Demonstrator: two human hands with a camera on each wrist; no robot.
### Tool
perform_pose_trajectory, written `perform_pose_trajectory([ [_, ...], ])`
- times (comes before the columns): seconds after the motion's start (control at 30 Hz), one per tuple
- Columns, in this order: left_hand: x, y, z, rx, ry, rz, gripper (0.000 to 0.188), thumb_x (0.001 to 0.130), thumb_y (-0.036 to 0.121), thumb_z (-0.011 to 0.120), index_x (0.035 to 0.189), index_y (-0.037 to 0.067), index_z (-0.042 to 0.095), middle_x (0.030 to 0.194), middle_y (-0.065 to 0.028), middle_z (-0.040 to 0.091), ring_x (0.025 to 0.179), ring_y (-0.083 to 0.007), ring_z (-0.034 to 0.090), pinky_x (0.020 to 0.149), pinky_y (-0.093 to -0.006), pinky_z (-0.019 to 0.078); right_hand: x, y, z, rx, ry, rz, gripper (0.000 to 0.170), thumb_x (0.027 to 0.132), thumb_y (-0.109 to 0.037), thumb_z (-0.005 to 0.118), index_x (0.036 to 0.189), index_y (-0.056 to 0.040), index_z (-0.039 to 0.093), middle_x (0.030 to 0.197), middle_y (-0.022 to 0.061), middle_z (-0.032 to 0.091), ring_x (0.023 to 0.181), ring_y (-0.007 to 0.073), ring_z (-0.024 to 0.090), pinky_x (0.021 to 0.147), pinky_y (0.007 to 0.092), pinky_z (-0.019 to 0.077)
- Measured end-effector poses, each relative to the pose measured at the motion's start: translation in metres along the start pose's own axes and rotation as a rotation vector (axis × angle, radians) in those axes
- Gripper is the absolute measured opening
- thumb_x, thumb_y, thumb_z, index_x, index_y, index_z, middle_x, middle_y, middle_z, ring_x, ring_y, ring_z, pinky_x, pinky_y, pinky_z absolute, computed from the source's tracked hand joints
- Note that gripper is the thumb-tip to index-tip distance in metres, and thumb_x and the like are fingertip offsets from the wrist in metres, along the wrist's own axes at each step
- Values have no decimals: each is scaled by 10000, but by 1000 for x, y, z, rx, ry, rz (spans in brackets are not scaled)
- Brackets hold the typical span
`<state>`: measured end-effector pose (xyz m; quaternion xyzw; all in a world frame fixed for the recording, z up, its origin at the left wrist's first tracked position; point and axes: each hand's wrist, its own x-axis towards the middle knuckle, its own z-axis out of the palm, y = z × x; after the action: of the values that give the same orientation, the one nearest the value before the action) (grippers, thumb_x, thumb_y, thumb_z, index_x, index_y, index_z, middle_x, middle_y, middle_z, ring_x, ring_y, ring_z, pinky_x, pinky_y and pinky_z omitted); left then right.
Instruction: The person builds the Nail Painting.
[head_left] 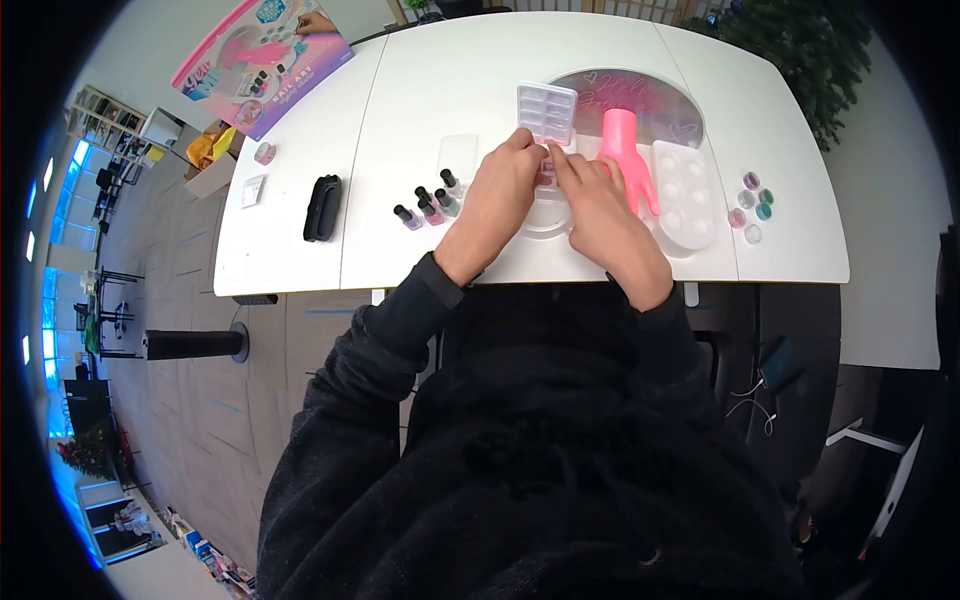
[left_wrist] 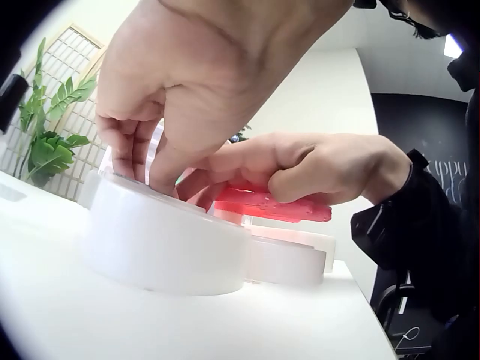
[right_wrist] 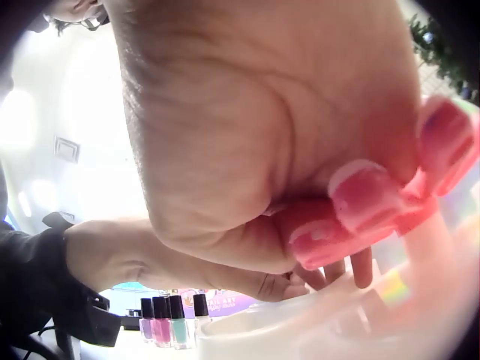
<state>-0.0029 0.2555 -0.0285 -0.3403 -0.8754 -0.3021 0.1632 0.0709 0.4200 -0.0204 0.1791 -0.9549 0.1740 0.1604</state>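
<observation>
A clear-lidded compartment case point(head_left: 547, 110) stands with its lid up on a round white base point(left_wrist: 165, 244). My left hand point(head_left: 503, 190) reaches down from the left, fingers and thumb lowered into the case. From the other side, my right hand point(head_left: 612, 220) comes in with its fingers over the same compartments, close to the left fingertips. Small pinkish pieces show between the hands; I cannot tell whether either hand pinches one. Right beside my right hand lies a pink plastic model hand point(head_left: 621, 140), whose fingers point(right_wrist: 367, 199) overlap my palm in the right wrist view.
A white tray with round wells point(head_left: 684, 195) lies at the right, several small glitter pots point(head_left: 751, 200) beyond it. Nail polish bottles point(head_left: 430, 208) stand to the left, then a black case point(head_left: 322, 208). A nail art box point(head_left: 260, 65) is at the far left; a grey arched panel point(head_left: 650, 90) lies behind.
</observation>
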Motion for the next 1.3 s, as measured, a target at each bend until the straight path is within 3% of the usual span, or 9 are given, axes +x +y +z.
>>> perform_pose_trajectory([
  [0.2, -7, 15, -17, -31, -95, -32, 167, 831, -8, 767, 997, -1, 774, 965, -136, 745, 872, -370, 723, 762, -438, 571, -6, 4, -16, 51, -42, 39, 766, 702, 180, 633, 1455, 72, 543, 1263, 185, 632, 1188, 325, 607, 1188, 494, 364],
  [0.3, -11, 13, -15, -13, -82, 12, 177, 835, -7, 762, 1012, 1, 778, 964, -117, 763, 908, -343, 706, 785, -429, 566, -9, 14, -10, 110, -45, -4, 612, 716, 183, 625, 1317, 68, 657, 1246, 176, 642, 1182, 328, 611, 1188, 497, 369],
  [0.37, -11, 10, -15, -1, -63, 33, 180, 841, -5, 755, 1019, 5, 782, 971, -111, 770, 926, -329, 694, 799, -425, 562, -11, 15, -6, 92, 57, -56, 442, 742, 155, 629, 1162, 63, 729, 1252, 155, 653, 1207, 322, 600, 1189, 502, 378],
  [0.47, -11, 6, -12, 54, -117, 55, 156, 865, 0, 729, 1009, 7, 789, 969, -101, 744, 958, -311, 665, 815, -419, 544, -11, 11, -2, -3, 76, -61, 346, 813, 95, 623, 1135, 55, 747, 1238, 135, 654, 1212, 315, 588, 1192, 500, 383],
  [0.67, -14, 13, -17, 142, -161, 95, 132, 936, 18, 677, 1026, -1, 771, 948, -90, 637, 991, -313, 655, 854, -430, 481, -11, 9, 7, -144, 127, -81, 296, 907, 13, 596, 1163, 63, 737, 1166, 132, 636, 1166, 314, 578, 1191, 495, 385],
  [0.87, -16, 17, -32, 165, -284, 28, 102, 925, 49, 712, 1006, 24, 769, 1109, -62, 685, 1131, -270, 631, 940, -449, 443, -10, 7, 0, 9, 164, -59, 279, 885, 75, 586, 1125, 66, 729, 1139, 120, 626, 1157, 312, 581, 1191, 512, 373],
  [0.93, -21, 13, -32, 261, -225, 140, 148, 901, 51, 746, 1046, 44, 778, 1199, -48, 673, 1157, -260, 621, 960, -465, 434, -8, 1, -8, 38, 162, -66, 270, 877, 84, 590, 1106, 65, 730, 1127, 117, 624, 1148, 301, 588, 1194, 518, 369],
  [1.17, -23, 17, -40, 244, -195, 107, 230, 890, 44, 760, 1113, 88, 799, 1217, -58, 636, 1160, -271, 609, 976, -466, 428, -11, 4, 3, 1, 151, -80, 214, 859, 68, 615, 1037, 63, 735, 1068, 107, 625, 1095, 260, 622, 1208, 531, 355],
  [1.3, -14, 5, -44, 124, -90, -96, 216, 908, 9, 720, 1113, 39, 783, 1164, -126, 660, 1164, -303, 625, 965, -528, 461, -12, 6, 1, -3, 119, -82, 205, 863, 69, 612, 1026, 60, 736, 1053, 108, 625, 1094, 257, 623, 1214, 530, 350],
])
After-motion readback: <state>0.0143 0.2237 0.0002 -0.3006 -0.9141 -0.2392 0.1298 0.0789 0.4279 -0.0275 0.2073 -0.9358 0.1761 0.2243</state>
